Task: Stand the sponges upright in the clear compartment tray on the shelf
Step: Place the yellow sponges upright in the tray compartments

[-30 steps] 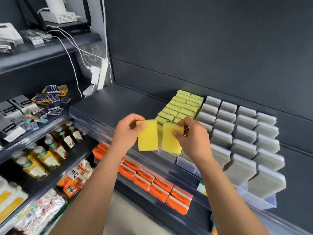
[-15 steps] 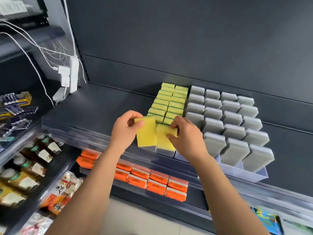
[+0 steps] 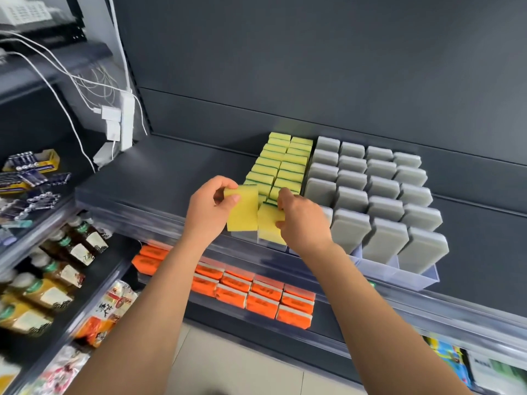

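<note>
- The left hand (image 3: 209, 213) pinches the left sponge (image 3: 243, 213) by its top corner. It is upright over the front-left slot of the tray (image 3: 399, 276).
- The right hand (image 3: 302, 223) curls round the right sponge (image 3: 269, 226), which sits lower in the next slot at 3 o'clock.
- Risk: the two sponges appear to touch, so pushing one down may drag or tilt the other.
- Risk: a soft sponge could catch a divider and fold, or lean onto the yellow rows (image 3: 281, 163) at 12 o'clock.
- Risk: the tray sits near the front edge of the shelf (image 3: 159, 172), so hard pressing might nudge it forward.
- Room: grey sponges (image 3: 382, 201) crowd 3 o'clock, bare shelf lies at 9 o'clock, and 6 o'clock looks free for withdrawal.
</note>
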